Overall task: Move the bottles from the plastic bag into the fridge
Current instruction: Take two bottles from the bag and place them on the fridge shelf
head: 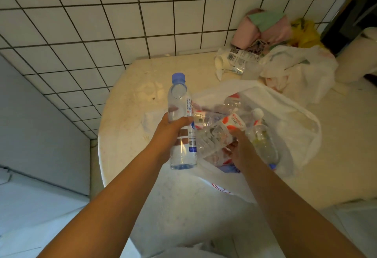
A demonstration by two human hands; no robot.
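My left hand (171, 133) grips a clear water bottle with a blue cap (180, 102), held upright over the pale round table (126, 115). Just to its right lies an open white plastic bag (285, 115) holding several clear bottles. My right hand (238, 147) reaches into the bag and grips a bottle with a red and white label (220, 133), which lies tilted. Another clear bottle with a white cap (263, 137) rests in the bag beside that hand.
A second crumpled white bag (302, 74) and a lying bottle (238, 60) sit at the table's far side, with pink and green cloth (263, 25) and a yellow bag (306, 33) behind. White tiled wall (102, 23) rises at the back. A grey-white appliance surface (30, 125) stands left.
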